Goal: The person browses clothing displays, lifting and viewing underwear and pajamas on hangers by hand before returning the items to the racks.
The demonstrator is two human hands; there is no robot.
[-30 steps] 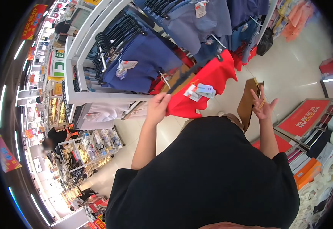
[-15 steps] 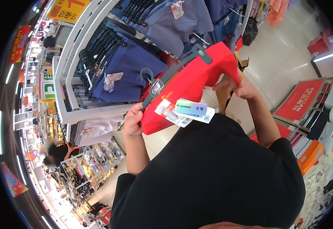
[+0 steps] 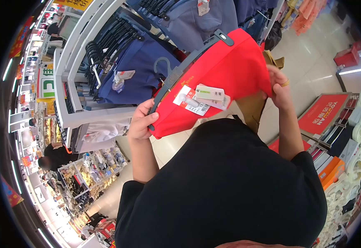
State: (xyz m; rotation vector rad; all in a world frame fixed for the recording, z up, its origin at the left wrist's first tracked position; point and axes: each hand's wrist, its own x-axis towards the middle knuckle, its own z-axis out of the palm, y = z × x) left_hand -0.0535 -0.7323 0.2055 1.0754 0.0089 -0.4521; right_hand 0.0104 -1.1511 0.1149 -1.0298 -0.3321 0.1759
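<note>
A pair of red shorts (image 3: 230, 66), as far as the shape shows, hangs from a dark clip hanger (image 3: 193, 56) in front of my chest. My left hand (image 3: 143, 120) is closed around the hanger's near end and the waistband corner. At the other side, my right hand (image 3: 279, 87), with a ring on one finger, pinches the hem of the red cloth. White price tags (image 3: 193, 101) dangle on the front. A brown piece of material (image 3: 251, 108) shows below the shorts near my right hand; its kind is unclear.
Blue shorts (image 3: 133, 74) hang on a white rack (image 3: 81, 118) just beyond my left hand. Grey-blue garments (image 3: 209, 25) hang farther back. To the right stand a red sign (image 3: 323, 111) and a shelf of pale shoes (image 3: 346, 186). Another person (image 3: 56, 159) is at far left.
The red shorts are spread wider and flatter, their front now facing me more. My right hand has moved outward to the right with the hem, and the tags have swung round.
</note>
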